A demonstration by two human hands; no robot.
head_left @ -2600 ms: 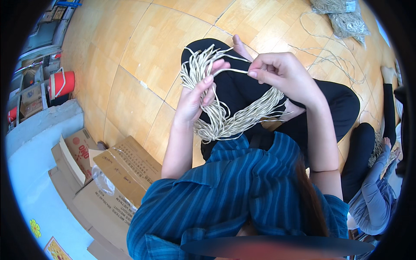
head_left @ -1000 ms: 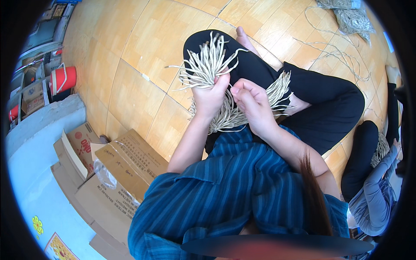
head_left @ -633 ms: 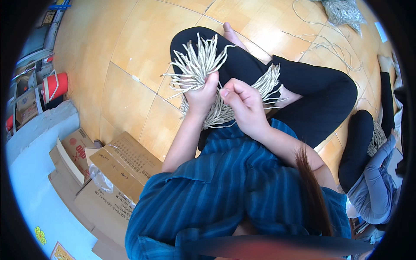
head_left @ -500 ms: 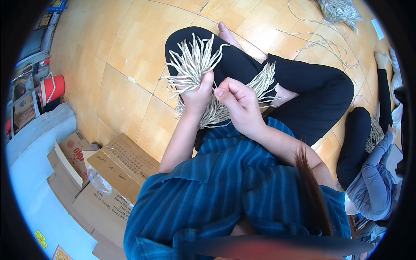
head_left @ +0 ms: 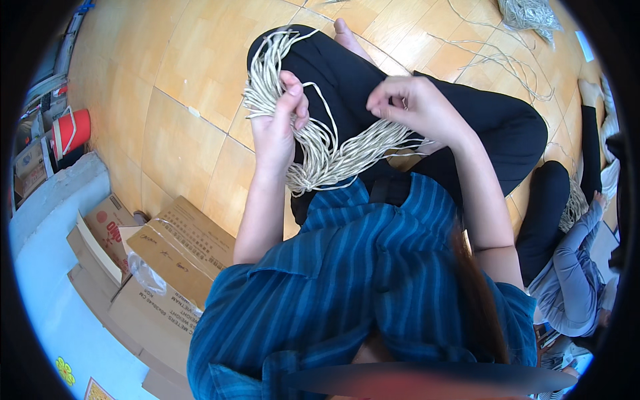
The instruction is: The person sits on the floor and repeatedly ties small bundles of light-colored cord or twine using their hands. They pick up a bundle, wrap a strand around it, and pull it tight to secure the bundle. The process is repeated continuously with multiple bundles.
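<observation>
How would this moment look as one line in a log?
left hand: grips bundle of pale cords | right hand: pinches a strand from it | bundle draped over lap | setting: wooden floor, cardboard boxes at left

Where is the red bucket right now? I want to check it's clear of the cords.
In the head view the red bucket stands at the far left edge, beyond the cardboard boxes, well apart from the cord bundle held in the left hand.

The bundle of pale beige cords (head_left: 320, 143) lay across my lap on the black trousers, its many thin strands running roughly parallel and sagging in a loose U between my hands. One end rose in a thick hank through my left hand (head_left: 279, 127) and fanned out above it toward the knee; a few single strands led up to my right hand (head_left: 413, 107), pinched at the fingertips.
</observation>
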